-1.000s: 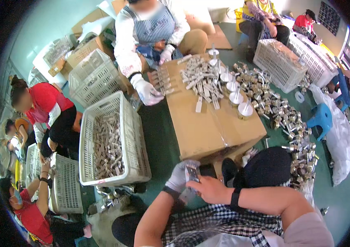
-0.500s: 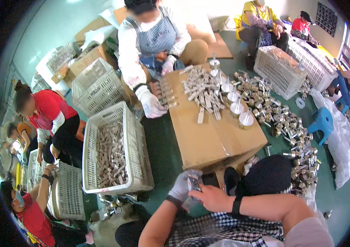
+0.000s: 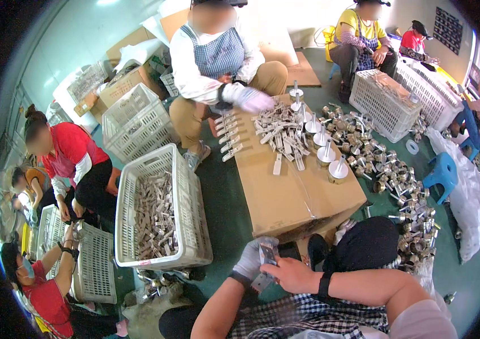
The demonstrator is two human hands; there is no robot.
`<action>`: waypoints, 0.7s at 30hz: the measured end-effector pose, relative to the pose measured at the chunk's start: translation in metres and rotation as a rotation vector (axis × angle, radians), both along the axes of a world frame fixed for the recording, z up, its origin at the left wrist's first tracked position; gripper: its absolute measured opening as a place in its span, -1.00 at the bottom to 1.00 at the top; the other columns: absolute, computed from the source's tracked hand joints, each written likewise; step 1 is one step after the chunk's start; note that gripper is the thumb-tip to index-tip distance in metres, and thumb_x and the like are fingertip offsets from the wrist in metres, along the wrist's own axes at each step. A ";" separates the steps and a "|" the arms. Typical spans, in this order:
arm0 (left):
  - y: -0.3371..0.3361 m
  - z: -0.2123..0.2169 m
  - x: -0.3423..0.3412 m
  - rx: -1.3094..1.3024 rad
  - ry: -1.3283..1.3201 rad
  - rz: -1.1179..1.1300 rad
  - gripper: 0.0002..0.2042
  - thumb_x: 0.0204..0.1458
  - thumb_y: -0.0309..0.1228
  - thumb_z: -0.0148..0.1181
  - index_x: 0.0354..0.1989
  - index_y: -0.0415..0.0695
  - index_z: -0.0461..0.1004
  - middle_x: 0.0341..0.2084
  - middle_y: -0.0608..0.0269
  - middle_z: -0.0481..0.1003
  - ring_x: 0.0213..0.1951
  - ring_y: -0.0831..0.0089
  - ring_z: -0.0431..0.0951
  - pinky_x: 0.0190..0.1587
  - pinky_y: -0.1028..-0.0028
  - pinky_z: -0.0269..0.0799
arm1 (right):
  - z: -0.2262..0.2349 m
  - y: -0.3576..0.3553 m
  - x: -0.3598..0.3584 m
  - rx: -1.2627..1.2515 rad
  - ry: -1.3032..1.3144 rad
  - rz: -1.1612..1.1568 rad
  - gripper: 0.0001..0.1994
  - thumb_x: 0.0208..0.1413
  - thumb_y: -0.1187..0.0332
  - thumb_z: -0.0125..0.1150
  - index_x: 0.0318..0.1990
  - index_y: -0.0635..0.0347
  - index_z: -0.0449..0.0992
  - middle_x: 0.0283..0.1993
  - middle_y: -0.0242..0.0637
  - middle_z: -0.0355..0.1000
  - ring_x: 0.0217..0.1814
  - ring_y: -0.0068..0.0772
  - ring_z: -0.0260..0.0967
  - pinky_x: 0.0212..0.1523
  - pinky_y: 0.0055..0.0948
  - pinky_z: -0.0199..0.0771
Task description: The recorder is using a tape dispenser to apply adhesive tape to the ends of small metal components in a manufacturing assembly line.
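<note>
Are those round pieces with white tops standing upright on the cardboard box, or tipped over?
Upright: the round pieces line the right side of the cardboard box, bases down, stems pointing up.

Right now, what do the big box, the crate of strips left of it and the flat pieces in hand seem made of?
Box: cardboard, matte brown, with tape glinting on top. Crate: probably plastic, whitish and smooth, with moulded-looking slots. Flat pieces: likely metal, judging by their dull grey shine.
</note>
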State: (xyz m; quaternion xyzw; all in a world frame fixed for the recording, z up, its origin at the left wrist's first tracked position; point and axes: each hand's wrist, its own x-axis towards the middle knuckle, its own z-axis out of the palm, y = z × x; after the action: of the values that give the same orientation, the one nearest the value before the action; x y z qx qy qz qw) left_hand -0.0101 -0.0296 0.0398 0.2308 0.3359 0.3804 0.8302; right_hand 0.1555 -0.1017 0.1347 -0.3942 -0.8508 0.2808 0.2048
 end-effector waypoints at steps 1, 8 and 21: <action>0.000 -0.001 -0.001 0.024 0.023 -0.001 -0.81 0.04 -0.52 -0.02 -0.20 -0.29 0.46 -0.42 0.14 0.50 -0.42 0.33 0.51 -0.33 0.40 0.49 | 0.000 0.001 -0.001 0.002 0.008 0.004 -0.57 -0.09 0.49 0.07 0.02 -0.01 0.30 -0.25 0.11 0.29 -0.25 0.15 0.34 -0.25 -0.08 0.36; -0.003 -0.022 -0.011 0.343 0.148 -0.043 -0.83 0.07 -0.50 -0.01 -0.21 -0.30 0.44 -0.25 0.10 0.48 -0.22 0.38 0.48 -0.11 0.40 0.42 | 0.010 0.001 -0.007 -0.089 -0.116 0.028 -0.56 -0.12 0.45 0.11 0.01 -0.08 0.32 -0.21 0.07 0.31 -0.26 0.14 0.36 -0.26 -0.05 0.38; 0.006 -0.043 0.008 -0.095 -0.386 -0.014 -0.79 0.12 -0.43 -0.02 -0.17 -0.31 0.44 -0.29 0.14 0.52 -0.29 0.39 0.53 -0.16 0.42 0.48 | 0.012 -0.001 -0.005 -0.047 -0.100 0.015 -0.56 -0.25 0.52 0.17 -0.10 -0.05 0.37 -0.19 -0.01 0.31 -0.24 0.11 0.36 -0.31 -0.06 0.40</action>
State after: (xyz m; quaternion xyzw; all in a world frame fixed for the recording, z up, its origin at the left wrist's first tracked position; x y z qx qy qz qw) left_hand -0.0026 -0.0234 -0.0029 0.1163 0.1867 0.3956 0.8917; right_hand 0.1505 -0.1024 0.1471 -0.4062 -0.8560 0.2821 0.1504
